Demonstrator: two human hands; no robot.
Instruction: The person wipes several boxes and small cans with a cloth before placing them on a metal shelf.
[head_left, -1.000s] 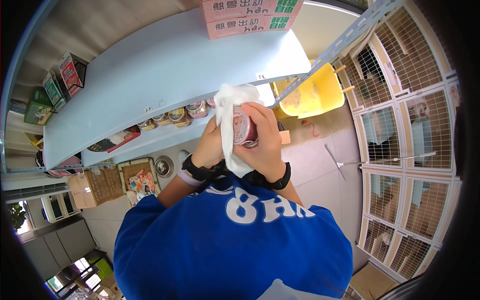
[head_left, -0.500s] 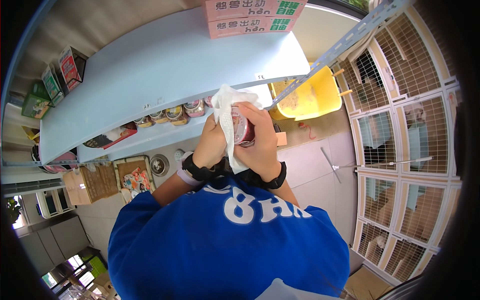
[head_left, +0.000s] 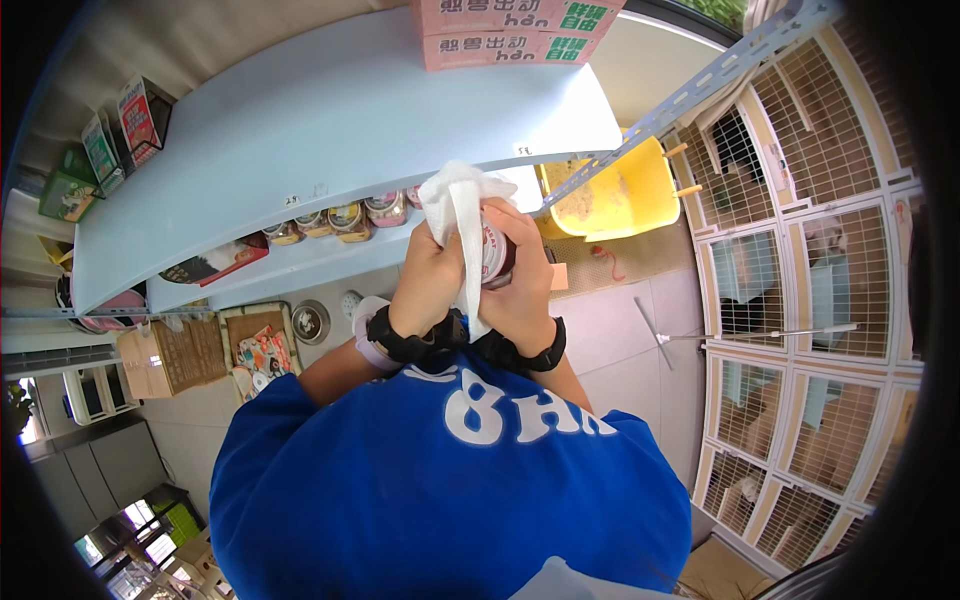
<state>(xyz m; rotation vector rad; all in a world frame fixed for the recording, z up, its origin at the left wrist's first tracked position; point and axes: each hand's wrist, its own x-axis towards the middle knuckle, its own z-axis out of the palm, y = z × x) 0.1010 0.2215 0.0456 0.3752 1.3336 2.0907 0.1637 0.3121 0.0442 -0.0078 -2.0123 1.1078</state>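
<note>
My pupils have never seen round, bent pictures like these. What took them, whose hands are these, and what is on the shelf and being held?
There is no machine here, just a person in a blue printed top. Every picture comes from a camera worn on the person's head, looking down; its wide fisheye lens bends straight edges. The left hand holds a crumpled white cloth-like sheet. The right hand curls its fingers around a round red-and-white can. Stacked pink printed boxes stand on the long pale blue shelf; see-through jars with coloured contents line up below it.
</note>
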